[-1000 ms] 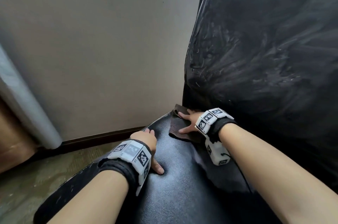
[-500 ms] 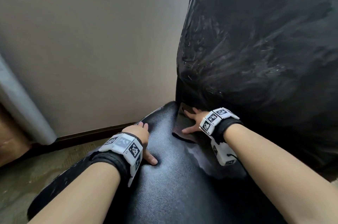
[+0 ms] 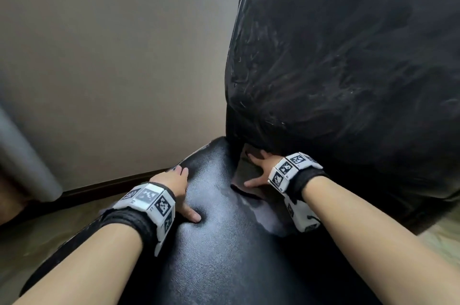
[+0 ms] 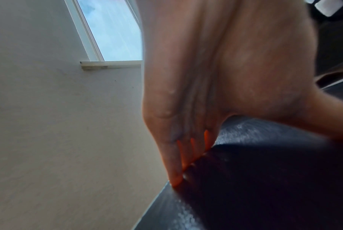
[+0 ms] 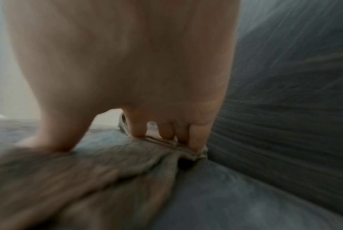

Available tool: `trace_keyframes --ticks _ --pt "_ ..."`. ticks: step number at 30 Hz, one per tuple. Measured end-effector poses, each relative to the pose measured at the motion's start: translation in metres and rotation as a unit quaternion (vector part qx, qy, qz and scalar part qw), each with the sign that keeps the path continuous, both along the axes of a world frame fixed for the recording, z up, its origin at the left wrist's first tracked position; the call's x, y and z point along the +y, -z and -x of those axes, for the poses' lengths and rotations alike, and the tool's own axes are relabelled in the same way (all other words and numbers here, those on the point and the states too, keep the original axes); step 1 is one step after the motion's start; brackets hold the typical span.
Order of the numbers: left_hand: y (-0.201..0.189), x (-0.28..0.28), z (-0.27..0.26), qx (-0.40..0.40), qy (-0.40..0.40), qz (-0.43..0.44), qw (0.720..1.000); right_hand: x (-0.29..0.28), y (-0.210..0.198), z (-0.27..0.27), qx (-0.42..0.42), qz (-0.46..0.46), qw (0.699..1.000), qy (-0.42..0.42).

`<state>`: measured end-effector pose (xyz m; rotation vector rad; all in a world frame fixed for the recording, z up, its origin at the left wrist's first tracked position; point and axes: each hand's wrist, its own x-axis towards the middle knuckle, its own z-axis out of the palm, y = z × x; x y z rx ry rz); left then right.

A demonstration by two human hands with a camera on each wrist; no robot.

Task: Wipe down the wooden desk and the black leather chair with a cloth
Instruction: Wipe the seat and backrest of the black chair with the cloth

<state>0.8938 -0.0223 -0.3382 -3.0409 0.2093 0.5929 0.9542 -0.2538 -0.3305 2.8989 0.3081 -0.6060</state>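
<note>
Right hand (image 3: 261,169) flat on a brown cloth (image 3: 245,175), fingers spread and straight, pressing it onto the seat of the black leather chair (image 3: 224,242) at the back edge, right where seat meets backrest (image 3: 348,55). Cloth bunched and creased, its long axis running from the crease under the backrest out toward the seat's middle; far end tucked against the backrest foot, near end loose on the leather. In the right wrist view, blurred, fingertips (image 5: 194,140) dug into the cloth's hem (image 5: 160,140) beside the backrest. Left hand (image 3: 174,187) holding nothing, palm down on the seat's left edge, thumb out across the leather, fingers (image 4: 176,155) together and reaching over the rim. Seat long and narrow in the head view, running from the lower frame up to the backrest, with a dull, smeared patch (image 3: 263,215) just nearer than the cloth. Bare leather between the two hands and all along the seat's near half. Beige wall (image 3: 112,55) close behind the seat's left edge, dark skirting board (image 3: 112,184) at its foot; window (image 4: 107,28) high on that wall in the left wrist view.
</note>
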Motion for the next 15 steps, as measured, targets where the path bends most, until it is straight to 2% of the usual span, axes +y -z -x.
trace_keyframes --ticks 8,15 --pt "0.001 -0.003 -0.003 0.008 -0.007 -0.009 1.000 -0.010 0.004 0.090 0.050 -0.023 0.991 -0.121" --pt "0.003 0.002 0.002 -0.003 -0.008 0.006 1.000 0.005 -0.004 0.049 0.058 -0.022 0.995 -0.083"
